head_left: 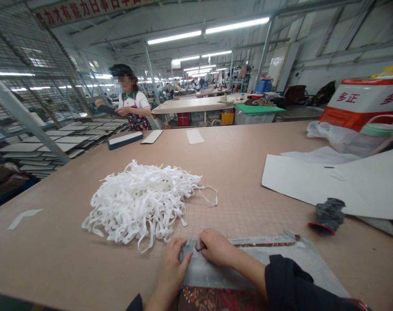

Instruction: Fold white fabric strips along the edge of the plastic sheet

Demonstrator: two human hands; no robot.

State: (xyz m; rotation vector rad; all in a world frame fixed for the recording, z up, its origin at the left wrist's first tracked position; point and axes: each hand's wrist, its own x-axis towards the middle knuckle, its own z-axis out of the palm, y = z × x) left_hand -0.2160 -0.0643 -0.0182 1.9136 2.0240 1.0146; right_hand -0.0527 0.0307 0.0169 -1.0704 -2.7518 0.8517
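Observation:
A grey fabric panel (222,272) lies at the table's near edge, with dark red patterned cloth (222,299) showing below it. Along its upper part runs a narrow slit-like strip (267,245) of dark patterned material. My left hand (174,268) grips the panel's left end, thumb on top and fingers at the far corner. Just beside it, my right hand (217,249) is closed in a pinch on the panel at the strip's left end; its fingertips are partly hidden. Beyond both hands sits a big heap of white tape strips (141,201).
At right lie a dark knitted glove (328,216) with a red cuff and a large white board (332,181). A red-and-white box (361,101) stands behind. Flat pieces (125,139) lie at the far edge. A co-worker (131,103) stands beyond, near stacked panels (60,140).

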